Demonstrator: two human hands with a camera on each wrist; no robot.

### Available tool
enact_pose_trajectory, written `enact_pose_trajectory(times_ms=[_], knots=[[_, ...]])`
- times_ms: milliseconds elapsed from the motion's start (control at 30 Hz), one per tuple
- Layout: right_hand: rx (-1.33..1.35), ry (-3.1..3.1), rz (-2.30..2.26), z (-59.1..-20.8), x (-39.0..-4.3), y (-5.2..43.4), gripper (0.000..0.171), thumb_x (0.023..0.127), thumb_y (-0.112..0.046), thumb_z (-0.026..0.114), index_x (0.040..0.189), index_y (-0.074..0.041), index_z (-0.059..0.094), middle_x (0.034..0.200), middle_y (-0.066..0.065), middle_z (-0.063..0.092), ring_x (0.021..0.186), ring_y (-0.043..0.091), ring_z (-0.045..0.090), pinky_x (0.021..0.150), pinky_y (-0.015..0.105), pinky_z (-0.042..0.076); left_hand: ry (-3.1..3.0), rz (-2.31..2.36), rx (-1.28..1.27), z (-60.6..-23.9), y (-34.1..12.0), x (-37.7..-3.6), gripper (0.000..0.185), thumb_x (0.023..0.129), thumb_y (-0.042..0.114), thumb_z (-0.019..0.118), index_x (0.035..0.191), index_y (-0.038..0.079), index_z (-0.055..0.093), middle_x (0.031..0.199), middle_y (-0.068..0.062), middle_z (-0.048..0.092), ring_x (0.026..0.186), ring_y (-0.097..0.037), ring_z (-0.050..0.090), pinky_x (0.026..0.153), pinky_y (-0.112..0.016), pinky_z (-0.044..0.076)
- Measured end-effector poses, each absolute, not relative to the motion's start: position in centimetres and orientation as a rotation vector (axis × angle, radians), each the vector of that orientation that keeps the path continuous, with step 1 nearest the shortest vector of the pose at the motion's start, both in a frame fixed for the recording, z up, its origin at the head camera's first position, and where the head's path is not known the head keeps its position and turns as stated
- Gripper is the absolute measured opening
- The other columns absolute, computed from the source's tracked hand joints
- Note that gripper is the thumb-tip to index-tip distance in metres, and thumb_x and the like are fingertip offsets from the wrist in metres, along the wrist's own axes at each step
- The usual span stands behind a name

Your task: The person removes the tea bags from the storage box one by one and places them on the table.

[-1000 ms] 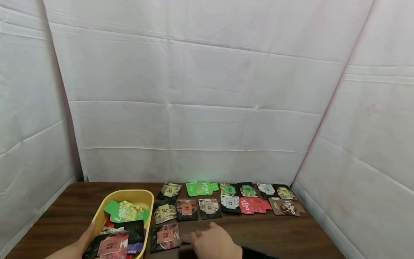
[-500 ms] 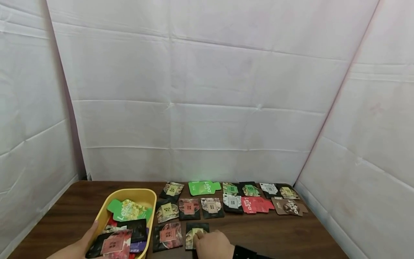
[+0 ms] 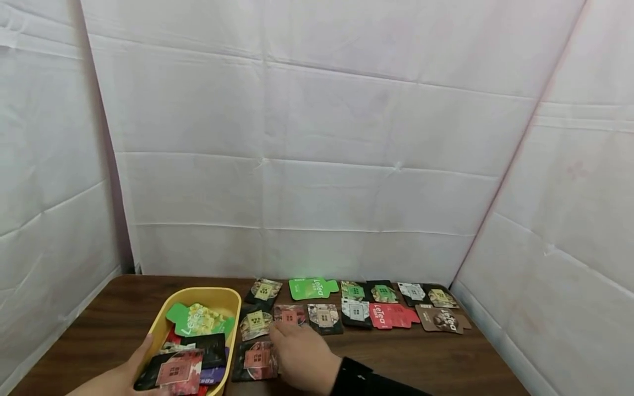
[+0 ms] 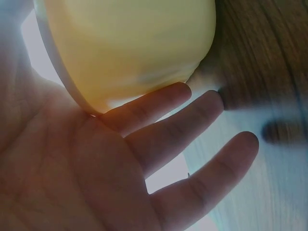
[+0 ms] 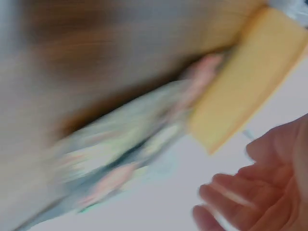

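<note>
Brown table [image 3: 421,363]: packet [image 3: 255,360] beside right hand [image 3: 302,355].

Black right sleeve [image 3: 366,379] (left arm bare)

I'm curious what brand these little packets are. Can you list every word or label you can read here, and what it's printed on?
"LeTea" on the bright green packet in the back row.
"LeTea" on the red packet in the middle row.
"LeTea" on the brown packet at the right end.
"LeTea", partly legible, on the green packet in the yellow tub.
The square labels on the dark packets are too small to read; both wrist views show no text.
</note>
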State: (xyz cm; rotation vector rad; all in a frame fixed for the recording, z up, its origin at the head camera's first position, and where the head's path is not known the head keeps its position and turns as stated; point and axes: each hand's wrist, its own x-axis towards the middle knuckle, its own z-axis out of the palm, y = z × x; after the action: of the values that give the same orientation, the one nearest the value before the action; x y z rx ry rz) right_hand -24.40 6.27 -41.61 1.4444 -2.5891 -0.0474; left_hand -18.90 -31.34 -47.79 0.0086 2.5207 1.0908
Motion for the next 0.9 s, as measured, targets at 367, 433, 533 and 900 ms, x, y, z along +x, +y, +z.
enact_pose_trajectory(times_ms=[367,433,533,900], knots=[[1.72,-2.91,-0.111,-40.4,-23.3,-7.7,0.039,0.098,-0.046,0.062,0.135,-0.035,0.055,0.121,-0.025,0.054,0.107,-0.01,0.049,0.088,0.021,0.041,2.53,1.143,0.189,-51.7,-33.1,-21.8,0.116,0.092,0.048,0.069,0.151,-0.008,-0.014,0.139,-0.049,0.026,0.109,-0.046,0.054,0.086,-0.06,0.048],[1.677,-2.972,-0.095,-40.6,-23.6,-8.4,0.032,0.097,-0.044,0.065,0.127,-0.036,0.059,0.105,-0.026,0.057,0.094,-0.009,0.051,0.085,0.023,0.041,2.538,1.134,0.171,-51.8,-33.1,-22.2,0.118,0.091,0.049,0.07,0.151,-0.007,-0.015,0.14,-0.049,0.024,0.11,-0.047,0.053,0.086,-0.06,0.047],[1.683,-2.962,-0.123,-40.6,-23.9,-8.5,0.026,0.098,-0.042,0.064,0.124,-0.037,0.061,0.094,-0.025,0.059,0.085,-0.009,0.052,0.085,0.023,0.043,2.536,1.132,0.162,-51.6,-33.0,-22.2,0.119,0.091,0.048,0.07,0.151,-0.006,-0.017,0.142,-0.05,0.02,0.114,-0.049,0.051,0.088,-0.06,0.046],[1.875,-2.338,0.188,-37.2,-24.2,-0.2,0.021,0.105,-0.017,0.055,0.12,-0.02,0.069,0.103,-0.012,0.066,0.089,-0.007,0.057,0.079,0.008,0.041,2.563,1.122,0.132,-50.9,-33.2,-21.0,0.12,0.091,0.049,0.07,0.15,-0.005,-0.019,0.139,-0.051,0.023,0.107,-0.047,0.053,0.084,-0.06,0.048]])
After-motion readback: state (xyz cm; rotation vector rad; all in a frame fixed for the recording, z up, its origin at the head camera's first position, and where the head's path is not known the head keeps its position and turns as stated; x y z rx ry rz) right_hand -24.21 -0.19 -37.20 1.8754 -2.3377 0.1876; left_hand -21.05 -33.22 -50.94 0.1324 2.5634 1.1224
